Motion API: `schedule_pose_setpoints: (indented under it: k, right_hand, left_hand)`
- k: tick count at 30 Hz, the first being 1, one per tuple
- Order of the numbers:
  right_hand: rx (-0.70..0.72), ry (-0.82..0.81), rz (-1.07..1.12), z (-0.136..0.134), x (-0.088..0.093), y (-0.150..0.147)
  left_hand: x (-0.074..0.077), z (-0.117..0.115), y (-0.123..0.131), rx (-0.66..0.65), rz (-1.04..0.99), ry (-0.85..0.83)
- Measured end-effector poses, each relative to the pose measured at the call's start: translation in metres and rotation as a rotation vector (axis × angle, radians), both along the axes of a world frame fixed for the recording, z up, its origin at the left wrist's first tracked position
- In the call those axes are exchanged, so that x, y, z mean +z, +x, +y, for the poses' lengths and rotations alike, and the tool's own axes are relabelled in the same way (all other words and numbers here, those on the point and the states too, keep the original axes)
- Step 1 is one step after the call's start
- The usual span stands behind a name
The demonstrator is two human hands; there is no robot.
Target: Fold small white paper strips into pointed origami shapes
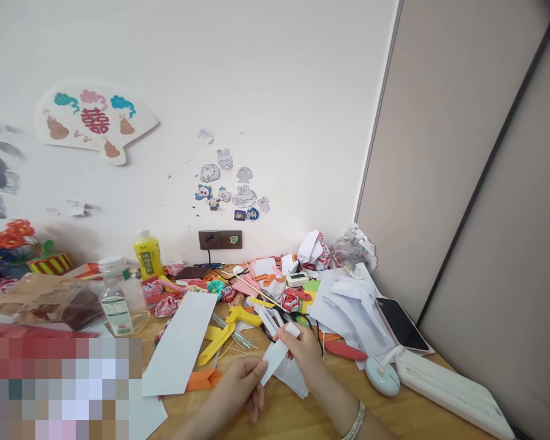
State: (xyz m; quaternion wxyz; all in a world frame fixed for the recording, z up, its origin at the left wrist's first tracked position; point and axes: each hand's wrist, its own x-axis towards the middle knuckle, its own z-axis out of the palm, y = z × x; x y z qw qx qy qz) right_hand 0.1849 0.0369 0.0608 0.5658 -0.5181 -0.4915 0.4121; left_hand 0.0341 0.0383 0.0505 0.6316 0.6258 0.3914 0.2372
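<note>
A narrow white paper strip (275, 359) is held slantwise between both hands above the wooden table. My left hand (245, 382) pinches its lower left end between thumb and fingers. At the upper right end, my right hand (301, 347) grips the strip, with a bracelet on that wrist. More white paper pieces (293, 376) lie on the table just under the right hand. To the left rests a large white sheet (183, 342), with an orange folded paper (204, 379) beside it. A yellow glue gun (242, 316) lies behind the hands.
Behind are crumpled papers (348, 305), a clear jar (119, 299) and a yellow bottle (148, 253). At the right are a tablet (402, 325), a mouse (383, 375) and a long white device (453, 391). The lower left corner is pixelated.
</note>
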Motion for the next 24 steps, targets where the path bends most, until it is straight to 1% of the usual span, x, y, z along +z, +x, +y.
schedule_pose_setpoints:
  k: [4,9,16,18,22,24]
  right_hand:
    - [0.016,0.062,-0.087,0.001,-0.004,0.006]
    - [0.062,0.050,-0.051,0.003,-0.005,0.010]
    - [-0.045,0.061,-0.063,0.006,-0.008,0.010]
    - [-0.028,0.046,-0.034,0.005,-0.008,0.007]
    - [0.065,0.007,0.057,0.003,-0.007,-0.001]
    - [0.056,0.019,0.033,0.002,-0.005,-0.001]
  left_hand:
    - [0.001,0.000,0.000,-0.012,0.001,0.008]
    - [0.007,0.000,-0.001,-0.053,0.022,0.007]
    - [0.009,-0.002,0.000,-0.038,-0.009,-0.029]
    - [0.008,-0.001,0.000,-0.017,-0.024,-0.037]
    - [0.007,0.001,0.000,0.003,-0.025,-0.025]
    - [0.008,0.000,0.000,0.015,-0.024,-0.028]
